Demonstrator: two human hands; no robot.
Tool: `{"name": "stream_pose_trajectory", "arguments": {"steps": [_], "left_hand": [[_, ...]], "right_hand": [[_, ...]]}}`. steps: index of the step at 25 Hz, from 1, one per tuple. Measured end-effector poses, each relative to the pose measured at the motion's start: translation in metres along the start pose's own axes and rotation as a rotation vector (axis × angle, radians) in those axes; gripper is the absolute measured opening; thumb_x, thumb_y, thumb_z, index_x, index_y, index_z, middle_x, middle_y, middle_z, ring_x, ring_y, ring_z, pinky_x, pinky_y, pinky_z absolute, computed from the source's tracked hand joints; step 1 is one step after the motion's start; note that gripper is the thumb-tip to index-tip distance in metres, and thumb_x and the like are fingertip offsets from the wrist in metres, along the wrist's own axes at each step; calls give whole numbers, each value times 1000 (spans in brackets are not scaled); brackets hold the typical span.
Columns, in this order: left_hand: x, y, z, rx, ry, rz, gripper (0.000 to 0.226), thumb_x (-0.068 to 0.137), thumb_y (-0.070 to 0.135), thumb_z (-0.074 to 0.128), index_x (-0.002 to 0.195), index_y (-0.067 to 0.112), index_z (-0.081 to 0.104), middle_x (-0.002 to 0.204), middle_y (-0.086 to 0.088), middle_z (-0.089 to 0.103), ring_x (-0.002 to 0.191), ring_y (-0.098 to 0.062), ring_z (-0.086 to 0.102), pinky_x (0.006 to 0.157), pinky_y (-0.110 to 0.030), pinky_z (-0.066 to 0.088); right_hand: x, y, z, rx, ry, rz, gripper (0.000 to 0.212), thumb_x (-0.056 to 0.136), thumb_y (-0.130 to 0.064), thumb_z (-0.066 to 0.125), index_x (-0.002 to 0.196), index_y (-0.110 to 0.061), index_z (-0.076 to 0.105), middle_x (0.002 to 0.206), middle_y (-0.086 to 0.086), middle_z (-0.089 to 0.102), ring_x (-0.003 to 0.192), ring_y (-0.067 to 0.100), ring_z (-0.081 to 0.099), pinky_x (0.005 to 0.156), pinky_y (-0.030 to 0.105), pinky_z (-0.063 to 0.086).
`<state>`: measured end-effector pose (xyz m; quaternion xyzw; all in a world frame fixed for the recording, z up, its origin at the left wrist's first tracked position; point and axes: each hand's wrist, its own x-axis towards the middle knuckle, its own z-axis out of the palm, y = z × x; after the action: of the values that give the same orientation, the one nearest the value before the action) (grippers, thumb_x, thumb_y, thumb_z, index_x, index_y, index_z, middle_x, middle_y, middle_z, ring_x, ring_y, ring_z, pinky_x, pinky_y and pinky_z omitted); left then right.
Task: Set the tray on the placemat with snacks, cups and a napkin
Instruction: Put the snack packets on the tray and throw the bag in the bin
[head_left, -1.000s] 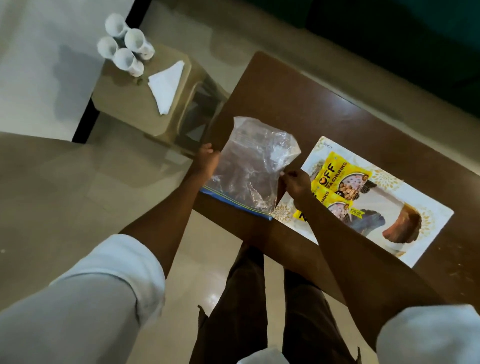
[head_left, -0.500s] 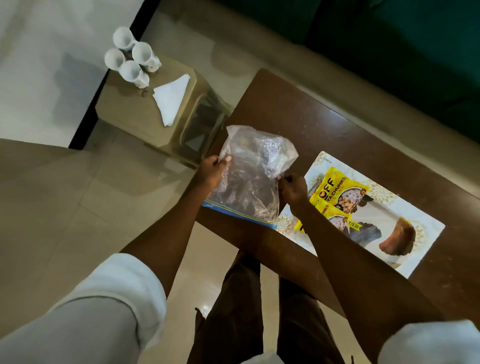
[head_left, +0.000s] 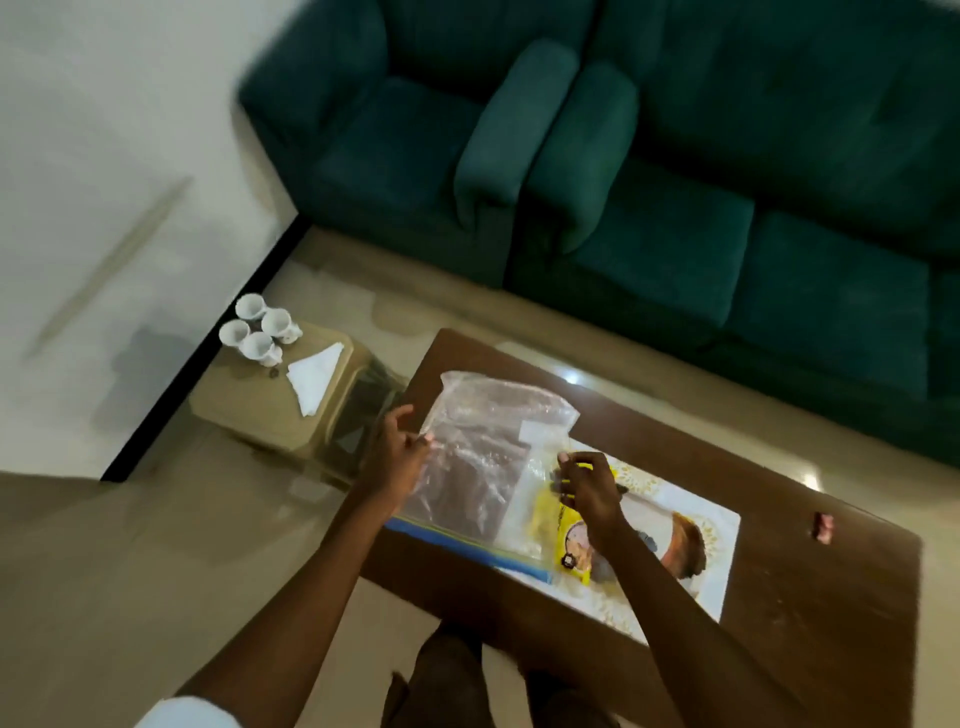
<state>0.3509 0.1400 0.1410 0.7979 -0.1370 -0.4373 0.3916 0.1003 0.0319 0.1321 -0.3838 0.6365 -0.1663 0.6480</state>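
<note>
Sofa (head_left: 675, 171): upper right of frame, dark green; 2 seat units side by side. Newly in view vs 1 s ago, so view tilted up, scene itself not rearranged.
Table (head_left: 779, 623): brown, lower right; 1.
Side stool (head_left: 244, 410): tan, centre left; 1. Carries cups + napkin, untouched.
Placemat (head_left: 717, 525): pale w/ printed border, lying on table at centre right; 1. Left part now under bag.
Plastic bag (head_left: 483, 441): clear zip bag w/ blue seal strip, frame centre; 1. Held up off table 1 s ago, now laid flat, overlapping placemat's left end. Looks empty, contents out.
Snack packs (head_left: 561, 525): yellow, on placemat, partly seen through bag. 2 counted earlier; now blurred, count unsure.
Brown item (head_left: 685, 540): on placemat's right part; 1, too blurred to name. Tray: none clearly seen.
Napkin (head_left: 314, 374): white, folded, on stool just beside cups; 1.
Cups (head_left: 260, 330): white, clustered at stool's far corner; 4.
Small pink item (head_left: 822, 527): table's right edge; 1, unclear.
Left hand (head_left: 400, 457): fingertips pinching bag's left edge.
Right hand (head_left: 587, 483): fingers curled, pinching bag's right side over snacks.
Meaning for task: snacks on placemat; bag likely to be put aside; cups, napkin not yet fetched.
</note>
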Motion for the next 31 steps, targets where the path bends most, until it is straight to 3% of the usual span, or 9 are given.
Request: {"name": "stream_pose_trajectory", "arguments": {"steps": [3, 6, 10, 13, 17, 20, 24, 27, 31], "left_hand": [[-32, 69, 13, 28, -93, 172, 57, 95, 7, 67, 143, 24, 41, 113, -23, 67, 95, -41, 70, 87, -61, 58], [-72, 130, 32, 16, -158, 255, 59, 94, 5, 68, 144, 25, 44, 116, -20, 68, 100, -41, 71, 90, -59, 59], [-157, 189, 73, -35, -226, 369, 53, 93, -8, 63, 141, 8, 48, 114, -35, 66, 91, -34, 64, 84, -49, 58], [-225, 219, 110, 51, -391, 453, 51, 86, -17, 68, 132, -3, 51, 118, -34, 63, 99, -34, 63, 94, -54, 55], [-292, 247, 154, 41, -310, 512, 38, 85, -11, 73, 113, 2, 51, 102, -24, 61, 89, -27, 59, 71, -33, 51], [-334, 265, 180, 19, -348, 582, 30, 89, -11, 70, 114, 1, 60, 108, -23, 66, 85, -20, 65, 64, -21, 54], [-362, 294, 191, 216, -580, 700, 72, 80, -10, 80, 144, 11, 56, 122, -28, 66, 111, -39, 70, 93, -42, 62], [-373, 307, 196, 541, -372, 862, 80, 73, 6, 91, 145, 14, 57, 115, -11, 67, 103, -23, 67, 101, -45, 56], [-377, 325, 187, 477, -120, 951, 56, 77, 17, 90, 129, 8, 71, 123, -12, 73, 111, -23, 70, 99, -35, 56]], "right_hand": [[-33, -49, -53, -37, -152, -40, 34, 101, -25, 66, 130, -17, 51, 101, 14, 68, 77, 24, 64, 60, 29, 47], [-67, -99, -101, 23, -162, -145, 37, 102, -18, 63, 136, -25, 51, 95, 11, 67, 71, 20, 62, 59, 27, 49], [-132, -144, -185, 7, -83, -368, 46, 101, -4, 62, 143, -17, 50, 88, 13, 66, 64, 20, 58, 59, 30, 49], [-189, -151, -257, 43, 4, -512, 56, 100, 4, 59, 152, -10, 42, 102, 35, 67, 75, 34, 59, 72, 45, 53], [-237, -151, -326, 197, 110, -594, 53, 98, -1, 65, 143, -20, 44, 111, 24, 69, 81, 32, 70, 69, 43, 61], [-263, -157, -361, 278, 298, -590, 42, 99, -3, 65, 135, -7, 45, 116, 30, 63, 83, 32, 64, 71, 43, 57], [-289, -179, -392, 272, 446, -656, 43, 97, -6, 66, 135, -4, 45, 111, 27, 61, 84, 29, 57, 77, 48, 53], [-300, -190, -394, 232, 429, -713, 36, 98, -10, 67, 128, -1, 48, 120, 30, 60, 85, 26, 58, 82, 50, 56], [-311, -206, -392, 112, 161, -738, 45, 91, -17, 78, 128, -8, 54, 119, 25, 64, 100, 35, 68, 90, 52, 58]]}}
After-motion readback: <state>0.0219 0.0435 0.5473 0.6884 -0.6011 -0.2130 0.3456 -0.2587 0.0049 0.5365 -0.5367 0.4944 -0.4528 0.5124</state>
